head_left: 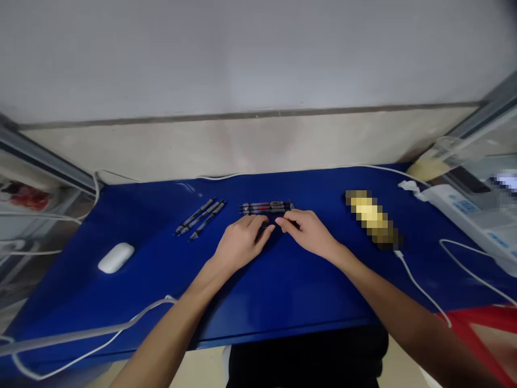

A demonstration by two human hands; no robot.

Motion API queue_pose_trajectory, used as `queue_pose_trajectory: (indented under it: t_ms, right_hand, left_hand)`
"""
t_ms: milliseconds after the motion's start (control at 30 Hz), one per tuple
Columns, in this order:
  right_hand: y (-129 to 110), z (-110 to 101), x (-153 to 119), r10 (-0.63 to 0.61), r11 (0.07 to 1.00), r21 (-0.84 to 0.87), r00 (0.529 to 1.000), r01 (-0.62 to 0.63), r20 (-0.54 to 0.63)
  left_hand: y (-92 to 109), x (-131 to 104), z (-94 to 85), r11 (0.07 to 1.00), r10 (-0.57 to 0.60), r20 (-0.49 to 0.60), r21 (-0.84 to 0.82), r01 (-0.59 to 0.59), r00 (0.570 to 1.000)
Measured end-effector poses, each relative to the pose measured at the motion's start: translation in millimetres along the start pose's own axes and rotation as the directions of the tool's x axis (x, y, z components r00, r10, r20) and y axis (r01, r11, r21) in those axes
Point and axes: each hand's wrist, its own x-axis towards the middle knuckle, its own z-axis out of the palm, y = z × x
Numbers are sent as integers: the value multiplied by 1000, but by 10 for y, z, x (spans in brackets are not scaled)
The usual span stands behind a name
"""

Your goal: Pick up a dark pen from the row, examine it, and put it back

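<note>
Several dark pens [266,206] lie side by side, roughly level, at the middle of the blue table [283,291]. My left hand [244,238] is just below their left part, its fingers curled and its thumb pointing right. Close by on the right, my right hand [307,230] has thumb and forefinger pressed together beside the right ends of the pens. Whatever is between the fingers of either hand is hidden or too small to name. More dark pens [201,218] lie slanted to the left of my left hand.
A white rounded case [116,257] sits at the left. On the right lies a pixelated phone-like object [371,218] with a white cable [418,288]. A white power strip [468,215] is at the far right. Another cable crosses the front left. A wall borders the back.
</note>
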Motion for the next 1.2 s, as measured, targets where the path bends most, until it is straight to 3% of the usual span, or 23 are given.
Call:
queue_pose_trajectory:
  t_ms: [133, 267, 433, 600, 767, 933, 1200]
  right_hand:
    - [26, 9, -69, 151, 971, 186, 988, -151, 15]
    - [43, 7, -93, 184, 926, 340, 983, -166, -21]
    - [78, -46, -92, 161, 904, 414, 983, -110, -91]
    - [106, -102, -96, 206, 901, 403, 975, -158, -78]
    - [107, -138, -94, 244, 902, 381, 967, -201, -69]
    - [121, -128, -98, 258, 908, 357, 964, -219, -64]
    - [216, -71, -95, 214, 881, 454, 968, -134, -129]
  left_hand:
    - [-41, -3, 1, 996, 80, -45, -38, -81, 996]
    - [-90, 5, 2, 996, 87, -48, -3, -87, 995]
    - [-97, 28, -9, 997, -64, -24, -51, 63, 998]
    - [-38, 56, -15, 963, -237, 43, -121, 240, 971]
    - [-65, 64, -27, 920, -341, 14, -200, 336, 940]
    - [-103, 73, -50, 878, -383, 9, -306, 367, 924]
    - [-133, 86, -32, 852, -390, 23, -371, 370, 920]
